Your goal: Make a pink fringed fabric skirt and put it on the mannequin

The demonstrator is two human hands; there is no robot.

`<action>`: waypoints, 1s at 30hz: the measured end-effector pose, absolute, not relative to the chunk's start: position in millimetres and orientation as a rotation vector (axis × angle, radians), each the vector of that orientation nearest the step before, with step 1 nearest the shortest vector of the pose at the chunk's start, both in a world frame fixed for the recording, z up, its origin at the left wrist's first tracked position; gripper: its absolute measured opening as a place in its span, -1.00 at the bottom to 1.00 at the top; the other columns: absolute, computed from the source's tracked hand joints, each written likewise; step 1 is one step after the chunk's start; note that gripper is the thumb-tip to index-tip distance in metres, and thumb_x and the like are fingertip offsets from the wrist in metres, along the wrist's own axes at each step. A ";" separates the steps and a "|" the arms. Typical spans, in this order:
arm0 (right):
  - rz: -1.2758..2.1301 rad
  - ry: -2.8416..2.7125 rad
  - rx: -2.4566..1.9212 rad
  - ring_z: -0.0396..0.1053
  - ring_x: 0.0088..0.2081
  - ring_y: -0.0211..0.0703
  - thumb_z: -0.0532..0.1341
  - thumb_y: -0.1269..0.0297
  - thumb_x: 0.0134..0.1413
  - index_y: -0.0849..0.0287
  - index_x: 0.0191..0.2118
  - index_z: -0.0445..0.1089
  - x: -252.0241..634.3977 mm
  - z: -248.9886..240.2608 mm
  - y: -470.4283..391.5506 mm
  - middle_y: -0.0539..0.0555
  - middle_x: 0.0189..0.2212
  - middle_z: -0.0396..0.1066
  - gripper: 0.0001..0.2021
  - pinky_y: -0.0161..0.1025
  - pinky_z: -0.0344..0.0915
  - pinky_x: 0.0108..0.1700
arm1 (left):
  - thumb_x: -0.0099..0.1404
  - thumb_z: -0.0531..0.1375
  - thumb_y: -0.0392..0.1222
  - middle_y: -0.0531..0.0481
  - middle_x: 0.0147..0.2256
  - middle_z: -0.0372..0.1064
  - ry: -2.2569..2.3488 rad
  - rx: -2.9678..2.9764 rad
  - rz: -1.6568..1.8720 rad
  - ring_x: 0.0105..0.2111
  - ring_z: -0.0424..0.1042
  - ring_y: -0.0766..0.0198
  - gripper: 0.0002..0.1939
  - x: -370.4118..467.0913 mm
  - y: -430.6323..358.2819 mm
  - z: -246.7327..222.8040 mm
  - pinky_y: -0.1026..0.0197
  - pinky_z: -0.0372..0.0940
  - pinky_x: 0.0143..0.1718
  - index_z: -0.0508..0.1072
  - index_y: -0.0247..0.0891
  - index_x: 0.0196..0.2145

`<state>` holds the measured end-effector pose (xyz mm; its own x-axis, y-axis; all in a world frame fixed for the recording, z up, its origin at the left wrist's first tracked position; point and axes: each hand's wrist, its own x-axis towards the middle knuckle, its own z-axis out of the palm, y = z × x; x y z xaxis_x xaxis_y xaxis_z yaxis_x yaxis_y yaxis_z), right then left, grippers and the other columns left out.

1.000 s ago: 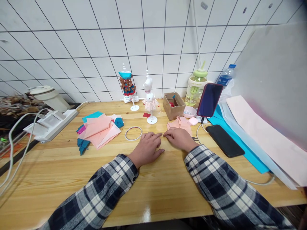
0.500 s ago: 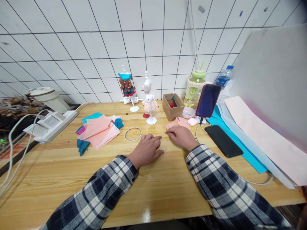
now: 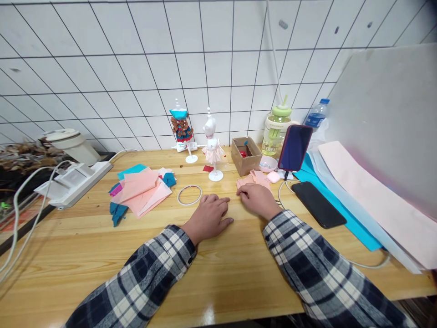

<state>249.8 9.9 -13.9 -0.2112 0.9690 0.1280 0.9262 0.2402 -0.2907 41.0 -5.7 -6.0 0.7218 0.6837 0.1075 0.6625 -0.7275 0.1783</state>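
Note:
Palm down on the wooden table [image 3: 218, 273], my left hand [image 3: 210, 218] is open, its thumb and fingers apart and pointing right. My right hand [image 3: 258, 200] rests across from it with fingers curled together; whatever is in them, if anything, is hidden. Just behind the right hand are peach fabric pieces [image 3: 261, 177]. A thin white ring [image 3: 179, 200] lies beyond my left hand. Further back stands a small white dress form [image 3: 209, 130] in a pale pink skirt [image 3: 213, 153]. Another dress form wears a blue, brown and red outfit [image 3: 182, 127].
Left lie a pile of coloured fabric [image 3: 141, 187] and a power strip [image 3: 78, 182]. Behind my right hand are a cardboard box [image 3: 246, 159], a pink dish [image 3: 268, 164], a green-lidded bottle [image 3: 278, 132] and a propped phone [image 3: 295, 148]. A black phone [image 3: 319, 205] and long sheets [image 3: 375, 200] lie right.
The view has tilted up slightly, so the scene sits a little lower. My right fingers look slightly more tucked in; my left hand stays in place.

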 end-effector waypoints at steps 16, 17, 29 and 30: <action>0.220 -2.127 -1.731 0.42 -0.14 -0.20 0.05 0.35 0.17 0.05 -0.16 0.50 252.0 -15.3 11.8 -0.03 -0.15 0.51 -0.72 -0.30 0.23 -0.18 | 0.31 0.06 -0.04 -0.09 -0.22 0.44 1.337 2.770 0.440 -0.13 0.30 0.07 -0.78 -6.4 11.3 5.5 -0.03 0.10 -0.06 0.41 -0.19 -0.29; 0.218 -2.121 -1.728 0.41 -0.13 -0.20 0.05 0.35 0.17 0.05 -0.16 0.50 252.0 -15.4 12.0 -0.03 -0.14 0.51 -0.72 -0.30 0.23 -0.18 | 0.30 0.07 -0.05 -0.10 -0.17 0.43 1.394 2.756 0.448 -0.12 0.29 0.06 -0.78 -21.3 16.3 6.3 -0.02 0.10 -0.06 0.42 -0.19 -0.23; 0.225 -2.000 -1.476 0.43 -0.17 -0.13 0.09 0.34 0.17 0.10 -0.09 0.43 229.5 -8.9 -3.5 0.04 -0.21 0.51 -0.76 -0.24 0.26 -0.19 | 0.40 -0.09 -0.06 -0.04 -0.30 0.46 1.325 2.253 0.537 -0.23 0.39 0.14 -0.78 -33.8 12.3 -0.9 0.08 0.19 -0.11 0.26 -0.19 -0.24; 0.285 -1.958 -1.440 0.43 -0.21 -0.15 0.11 0.31 0.17 0.11 -0.06 0.40 221.9 -7.8 -7.6 0.04 -0.23 0.51 -0.76 -0.24 0.27 -0.20 | 0.42 -0.12 -0.06 -0.01 -0.33 0.47 1.263 2.153 0.596 -0.25 0.40 0.17 -0.79 -24.2 6.1 -1.8 0.11 0.21 -0.13 0.22 -0.18 -0.22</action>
<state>221.9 -7.6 -7.8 -0.1562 0.9071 0.3907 0.7579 0.3638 -0.5416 -24.2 6.1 -1.8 0.4553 0.8857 0.0905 0.6330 -0.3934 0.6668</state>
